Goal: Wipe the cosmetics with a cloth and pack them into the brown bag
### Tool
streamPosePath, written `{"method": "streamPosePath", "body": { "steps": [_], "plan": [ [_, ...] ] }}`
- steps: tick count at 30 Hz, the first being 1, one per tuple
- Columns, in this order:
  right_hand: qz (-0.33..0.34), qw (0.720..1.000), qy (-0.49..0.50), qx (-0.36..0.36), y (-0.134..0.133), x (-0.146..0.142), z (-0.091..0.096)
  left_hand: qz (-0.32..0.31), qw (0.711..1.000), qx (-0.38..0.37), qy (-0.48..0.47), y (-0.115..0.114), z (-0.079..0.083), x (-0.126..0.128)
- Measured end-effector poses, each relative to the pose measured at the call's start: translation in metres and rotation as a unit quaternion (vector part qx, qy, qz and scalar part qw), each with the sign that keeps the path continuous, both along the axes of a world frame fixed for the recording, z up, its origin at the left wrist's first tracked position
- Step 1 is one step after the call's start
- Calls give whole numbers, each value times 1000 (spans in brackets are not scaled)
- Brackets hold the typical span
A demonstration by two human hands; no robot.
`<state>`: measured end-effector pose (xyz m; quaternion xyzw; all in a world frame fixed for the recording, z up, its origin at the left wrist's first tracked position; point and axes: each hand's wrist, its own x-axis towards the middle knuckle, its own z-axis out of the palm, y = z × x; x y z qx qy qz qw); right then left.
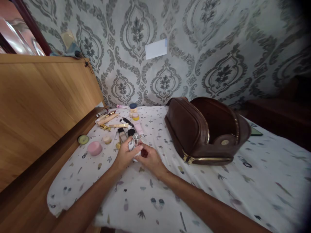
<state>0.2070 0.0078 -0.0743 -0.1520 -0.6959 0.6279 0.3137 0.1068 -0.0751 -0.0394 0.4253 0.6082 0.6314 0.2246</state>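
Observation:
Over the patterned white sheet, my left hand [125, 154] is closed around a small perfume bottle [136, 139] with a shiny silver top. Something white shows between the fingers, partly hidden. My right hand [152, 160] pinches the bottle's lower right side, its fingers bent inward. Just beyond the hands lie a foundation bottle [122, 134] with a black cap, a round black lid [131, 132] and a pink tube [138, 128]. To the left sit a pink round jar [94, 148] and a small beige jar [107, 139].
A brown toiletry bag [187, 129] stands unzipped at the right. Toward the wall are a blue-lidded jar [133, 108], a yellow jar [135, 116] and several makeup sticks and brushes. A green round container [83, 139] rests at the wooden left edge, beside a wooden panel [46, 106].

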Motion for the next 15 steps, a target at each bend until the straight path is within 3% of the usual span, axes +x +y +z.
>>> {"method": "streamPosePath", "body": {
  "steps": [5, 9, 12, 15],
  "plan": [
    [109, 989, 26, -98, 1, 2, 2, 40, 992, 29, -113, 2, -4, -3],
    [163, 973, 20, -161, 1, 1, 1, 24, 987, 47, -151, 3, -5, -6],
    [116, 987, 18, -114, 1, 0, -1, 15, 984, 81, -156, 3, -3, -5],
    [17, 999, -28, 30, -1, 1, 0, 29, 978, 98, -185, 4, 0, -2]
  ]
}}
